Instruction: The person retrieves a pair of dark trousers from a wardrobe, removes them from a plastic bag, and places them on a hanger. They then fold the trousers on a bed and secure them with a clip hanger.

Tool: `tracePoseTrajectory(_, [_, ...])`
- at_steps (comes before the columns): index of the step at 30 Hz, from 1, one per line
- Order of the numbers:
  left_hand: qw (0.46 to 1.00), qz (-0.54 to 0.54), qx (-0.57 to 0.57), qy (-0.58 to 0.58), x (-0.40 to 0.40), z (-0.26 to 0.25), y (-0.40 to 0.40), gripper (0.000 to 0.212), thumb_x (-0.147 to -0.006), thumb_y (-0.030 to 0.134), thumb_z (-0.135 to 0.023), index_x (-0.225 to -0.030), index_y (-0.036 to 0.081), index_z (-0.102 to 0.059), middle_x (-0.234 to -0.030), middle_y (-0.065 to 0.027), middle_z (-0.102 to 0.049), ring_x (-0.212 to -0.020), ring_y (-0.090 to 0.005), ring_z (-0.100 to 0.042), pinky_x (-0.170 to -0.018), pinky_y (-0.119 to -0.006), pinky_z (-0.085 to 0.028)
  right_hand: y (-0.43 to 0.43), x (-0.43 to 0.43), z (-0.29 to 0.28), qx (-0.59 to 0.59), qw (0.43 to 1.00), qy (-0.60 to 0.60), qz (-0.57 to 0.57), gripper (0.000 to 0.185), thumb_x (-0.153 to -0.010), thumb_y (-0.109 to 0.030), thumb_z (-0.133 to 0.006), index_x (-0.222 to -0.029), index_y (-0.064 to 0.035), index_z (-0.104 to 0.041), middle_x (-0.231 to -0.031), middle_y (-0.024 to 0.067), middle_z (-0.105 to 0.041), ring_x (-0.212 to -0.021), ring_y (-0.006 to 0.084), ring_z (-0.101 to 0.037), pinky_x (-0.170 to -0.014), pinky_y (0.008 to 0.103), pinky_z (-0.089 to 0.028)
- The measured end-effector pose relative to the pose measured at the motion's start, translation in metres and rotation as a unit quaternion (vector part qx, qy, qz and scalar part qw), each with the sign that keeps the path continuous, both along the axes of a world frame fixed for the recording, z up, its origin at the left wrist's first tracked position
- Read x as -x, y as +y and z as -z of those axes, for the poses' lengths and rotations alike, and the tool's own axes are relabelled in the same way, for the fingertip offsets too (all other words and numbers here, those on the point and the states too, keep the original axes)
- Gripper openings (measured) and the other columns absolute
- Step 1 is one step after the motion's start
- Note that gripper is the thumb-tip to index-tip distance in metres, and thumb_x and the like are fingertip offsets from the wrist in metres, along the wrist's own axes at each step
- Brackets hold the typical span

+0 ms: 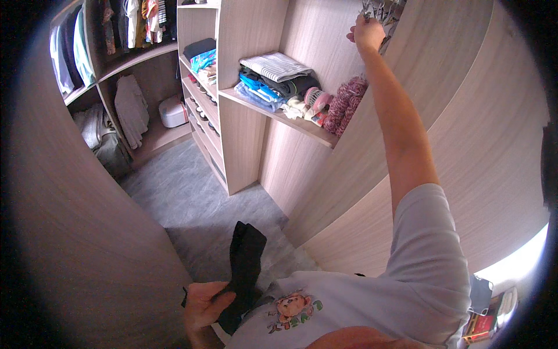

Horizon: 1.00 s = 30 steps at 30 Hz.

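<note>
My left hand (207, 303), low in the picture, is closed around a folded black piece of clothing (246, 257), perhaps socks. The cloth sticks up in front of my shirt, and its lower end hangs beneath my fingers. My right arm stretches up to the top right, where my right hand (369, 34) is curled at several metal clips or clip hangers (380, 12) hanging in the wardrobe. Its fingers seem to grip one of them, though the contact is small and partly hidden. The upper part of these hangers lies outside the view.
Below my right hand, a wooden shelf (301, 121) bears folded clothes (277, 78), a pink round-headed object (317, 98) and pink-white yarn (346, 102). Beyond are shoe shelves (205, 118), hanging clothes (144, 22) and a white box (173, 112). A wooden panel (100, 218) stands close on the left.
</note>
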<state>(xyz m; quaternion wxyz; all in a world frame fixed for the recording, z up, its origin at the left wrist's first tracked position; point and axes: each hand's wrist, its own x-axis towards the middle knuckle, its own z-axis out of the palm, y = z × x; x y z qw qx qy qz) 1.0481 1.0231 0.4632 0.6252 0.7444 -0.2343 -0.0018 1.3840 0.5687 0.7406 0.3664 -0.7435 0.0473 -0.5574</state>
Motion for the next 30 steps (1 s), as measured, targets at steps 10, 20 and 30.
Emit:
tracePoseTrajectory(10, [0.994, 0.025, -0.106, -0.007, -0.01, 0.002, 0.007, 0.02, -0.073, 0.012, -0.067, -0.088, 0.0, -0.063, -0.069, -0.0155, -0.059, -0.055, -0.0253, -0.058, -0.052, -0.031, -0.045, 0.009, 0.015, 0.028, -0.047, 0.993, -0.02, -0.108, 0.029, -0.082, -0.023, -0.059, -0.082, 0.0055, -0.059, -0.065, 0.0074, -0.059, -0.052, 0.0142, -0.057, -0.049, 0.0296, -0.052])
tracePoseTrajectory(20, [0.992, -0.062, -0.081, 0.074, -0.005, -0.024, 0.012, 0.017, -0.081, 0.017, -0.061, -0.09, 0.002, -0.062, -0.064, -0.0084, -0.057, -0.055, -0.013, -0.053, -0.053, -0.028, -0.043, 0.143, 0.144, 0.16, -0.012, 0.858, 0.23, -0.46, 0.023, -0.08, -0.016, -0.065, -0.098, -0.003, -0.058, -0.067, 0.0031, -0.056, -0.052, 0.0078, -0.049, -0.046, 0.0207, -0.04])
tracePoseTrajectory(30, [0.954, -0.25, -0.124, 0.112, 0.079, -0.052, -0.046, 0.018, -0.082, 0.015, -0.06, -0.093, 0.002, -0.062, -0.066, -0.0103, -0.059, -0.057, -0.0136, -0.053, -0.055, -0.029, -0.043, 0.246, 0.235, 0.172, 0.345, 0.432, 0.13, -0.824, 0.02, -0.064, -0.012, -0.073, -0.082, -0.0123, -0.065, -0.109, 0.0049, -0.057, -0.1, 0.0167, -0.052, -0.074, 0.0279, -0.047])
